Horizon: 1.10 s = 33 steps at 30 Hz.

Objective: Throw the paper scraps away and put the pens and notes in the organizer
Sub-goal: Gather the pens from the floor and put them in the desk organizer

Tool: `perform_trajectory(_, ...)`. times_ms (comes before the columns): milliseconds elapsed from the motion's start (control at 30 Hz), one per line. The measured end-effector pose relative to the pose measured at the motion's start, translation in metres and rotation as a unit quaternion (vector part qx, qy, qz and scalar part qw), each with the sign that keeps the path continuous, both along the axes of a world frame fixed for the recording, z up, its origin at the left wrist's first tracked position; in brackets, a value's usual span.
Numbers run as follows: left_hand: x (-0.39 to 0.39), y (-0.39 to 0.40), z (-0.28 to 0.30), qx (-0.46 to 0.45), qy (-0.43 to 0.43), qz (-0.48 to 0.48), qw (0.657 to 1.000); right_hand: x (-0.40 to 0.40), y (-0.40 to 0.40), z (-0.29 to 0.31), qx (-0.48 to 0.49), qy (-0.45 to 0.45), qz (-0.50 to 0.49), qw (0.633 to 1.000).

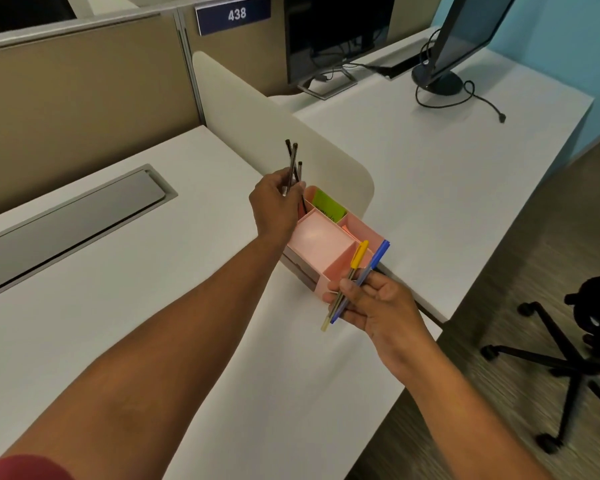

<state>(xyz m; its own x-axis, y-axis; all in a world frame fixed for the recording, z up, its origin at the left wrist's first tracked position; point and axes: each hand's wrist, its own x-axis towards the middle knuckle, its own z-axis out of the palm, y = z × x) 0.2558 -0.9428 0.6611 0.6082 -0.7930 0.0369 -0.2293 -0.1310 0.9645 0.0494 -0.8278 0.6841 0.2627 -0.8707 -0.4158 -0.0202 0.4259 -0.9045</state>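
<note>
While the pink organizer (329, 247) sits near the edge of the white desk (153, 306), right beside a low cream divider (291, 140), two bunches of pens are held above it. Three dark pens (294, 168) are pinched in the left hand (276, 209), with the fingers pressed together around them. Their lower tips are pointed down at the back corner slot, and one tip seems to be just inside it. A yellow pen (355, 263) and a blue pen (374, 263) are pinched side by side in the right hand (371, 306), over the front end of the organizer.

Notes are already seen inside: a pink pad (321, 237) in the big middle slot and a green note (328, 204) standing in a back slot. No paper scraps can be seen on the desk.

Some things could go wrong from here. The dark pens are fanned out at the top, so one could be caught on a slot wall and tipped out onto the desk. If they are let go too high, they could bounce and roll away. The organizer could be bumped by the left wrist, which is very close to it, and be pushed toward the desk edge. The yellow and blue pens are held loosely near their middles, so one could slip and be dropped to the floor, where a chair base (565, 358) stands. The green note could be bent if pens are pushed into its slot.
</note>
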Motion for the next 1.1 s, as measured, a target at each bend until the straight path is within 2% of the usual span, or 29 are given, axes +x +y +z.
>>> perform_trajectory(100, 0.003, 0.008, -0.003, 0.009, -0.052, -0.002, 0.999, 0.006, -0.006, 0.002, -0.008, 0.013, 0.004, 1.000)
perform_trajectory(267, -0.003, 0.041, 0.013, -0.058, -0.091, 0.011, 0.994, 0.016, -0.010, 0.008, -0.024, 0.024, 0.014, 0.999)
perform_trajectory(400, -0.023, 0.088, 0.033, -0.093, -0.059, 0.021, 0.994, 0.023, -0.008, 0.013, -0.028, 0.019, 0.014, 0.999)
perform_trajectory(467, -0.032, 0.111, 0.037, -0.114, -0.042, -0.016, 0.993, 0.025, -0.003, 0.014, -0.034, 0.014, 0.017, 0.999)
perform_trajectory(633, -0.041, 0.140, 0.030, 0.030, -0.001, -0.164, 0.986, 0.027, 0.004, 0.015, -0.074, 0.068, 0.049, 0.994)
perform_trajectory(800, -0.028, 0.142, 0.033, 0.054, 0.045, -0.227, 0.971, 0.027, 0.008, 0.018, -0.076, 0.067, 0.078, 0.992)
perform_trajectory(967, -0.011, 0.139, 0.038, 0.014, 0.105, -0.191, 0.976, 0.030, 0.003, 0.023, -0.065, 0.037, 0.051, 0.996)
perform_trajectory(1033, 0.002, 0.136, 0.041, -0.041, 0.129, -0.146, 0.980, 0.029, 0.000, 0.022, -0.055, -0.006, 0.039, 0.998)
perform_trajectory(1100, 0.017, 0.129, 0.043, -0.086, 0.111, -0.077, 0.987, 0.026, -0.002, 0.020, -0.053, -0.021, 0.032, 0.998)
